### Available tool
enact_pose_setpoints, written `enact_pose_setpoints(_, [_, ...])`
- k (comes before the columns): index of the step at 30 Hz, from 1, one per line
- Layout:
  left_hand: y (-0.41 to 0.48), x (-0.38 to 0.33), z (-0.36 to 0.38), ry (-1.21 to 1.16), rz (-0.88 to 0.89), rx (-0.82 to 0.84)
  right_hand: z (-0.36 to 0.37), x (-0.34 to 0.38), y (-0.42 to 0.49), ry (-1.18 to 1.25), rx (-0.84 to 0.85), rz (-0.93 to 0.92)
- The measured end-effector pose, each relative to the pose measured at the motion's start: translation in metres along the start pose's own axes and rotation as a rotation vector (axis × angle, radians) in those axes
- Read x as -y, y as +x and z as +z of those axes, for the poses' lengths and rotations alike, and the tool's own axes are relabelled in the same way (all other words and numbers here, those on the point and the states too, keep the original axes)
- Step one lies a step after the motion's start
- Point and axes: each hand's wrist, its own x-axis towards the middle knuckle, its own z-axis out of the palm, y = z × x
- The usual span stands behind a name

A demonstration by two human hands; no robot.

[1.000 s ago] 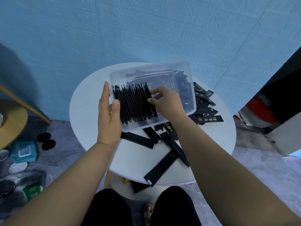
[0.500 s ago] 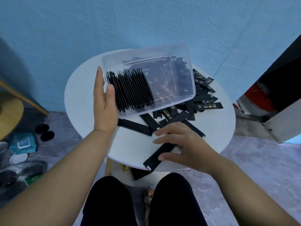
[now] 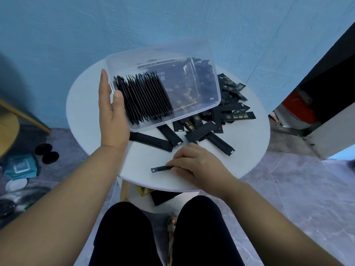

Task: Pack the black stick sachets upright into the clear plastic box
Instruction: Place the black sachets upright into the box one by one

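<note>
Right grip [image 3: 194,166] pinching one black stick sachet [image 3: 159,169] by the near edge of the surface [image 3: 86,112] (tip poking out leftward), left grip [image 3: 112,112] clamping the tilted clear plastic box [image 3: 153,56] by its left wall, packed sachets [image 3: 146,100] upright at that end, loose sachets [image 3: 201,131] strewn beneath it

Apparent home room, blue painted wall [image 3: 172,22] far, small round white table [image 3: 90,106], grey marbled floor tiles [image 3: 307,192], wipes pack [image 3: 21,167] left.
</note>
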Motion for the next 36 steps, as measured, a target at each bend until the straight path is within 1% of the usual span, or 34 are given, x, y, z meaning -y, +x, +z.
enact_pose_setpoints(3, [0.0,0.0,0.0,-0.002,-0.002,0.001,-0.005,-0.005,-0.007,-0.026,-0.184,0.036])
enact_pose_setpoints(6, [0.0,0.001,0.0,0.008,0.008,0.004,-0.014,-0.015,-0.012,-0.011,-0.301,0.216])
enact_pose_setpoints(9, [0.001,0.001,0.0,0.01,0.014,0.01,-0.018,-0.025,-0.011,-0.023,-0.341,0.409])
enact_pose_setpoints(11, [0.001,0.001,0.0,0.004,0.015,0.013,-0.016,-0.028,-0.009,-0.096,-0.294,0.5])
enact_pose_setpoints(12, [0.001,0.001,-0.001,0.002,0.015,0.015,-0.015,-0.029,-0.007,-0.131,-0.232,0.528])
enact_pose_setpoints(16, [0.001,0.001,-0.001,0.009,0.012,0.015,-0.016,-0.024,-0.005,-0.192,0.192,0.542])
enact_pose_setpoints(17, [0.001,0.002,0.0,0.009,0.014,0.013,-0.018,-0.023,-0.006,-0.208,0.259,0.534])
enact_pose_setpoints(19, [0.001,0.002,-0.001,0.008,0.01,0.009,-0.023,-0.019,-0.007,-0.163,0.328,0.544])
enact_pose_setpoints(21, [0.002,0.003,-0.001,-0.007,0.003,0.006,-0.029,-0.014,-0.007,-0.036,0.328,0.568])
enact_pose_setpoints(23, [0.002,0.003,-0.001,-0.012,0.006,0.006,-0.037,-0.014,-0.007,0.058,0.256,0.583])
enact_pose_setpoints(26, [0.001,0.002,-0.001,-0.004,0.007,0.01,-0.047,-0.026,-0.003,-0.045,0.14,0.523])
enact_pose_setpoints(30, [0.001,0.002,0.0,-0.017,0.009,0.0,-0.052,-0.045,0.006,-0.162,0.217,0.477])
enact_pose_setpoints(33, [0.0,0.002,-0.001,-0.021,0.001,0.008,-0.057,-0.052,0.015,-0.135,0.241,0.518])
enact_pose_setpoints(36, [0.0,0.002,-0.001,-0.024,0.009,0.006,-0.063,-0.054,0.015,-0.032,0.182,0.581])
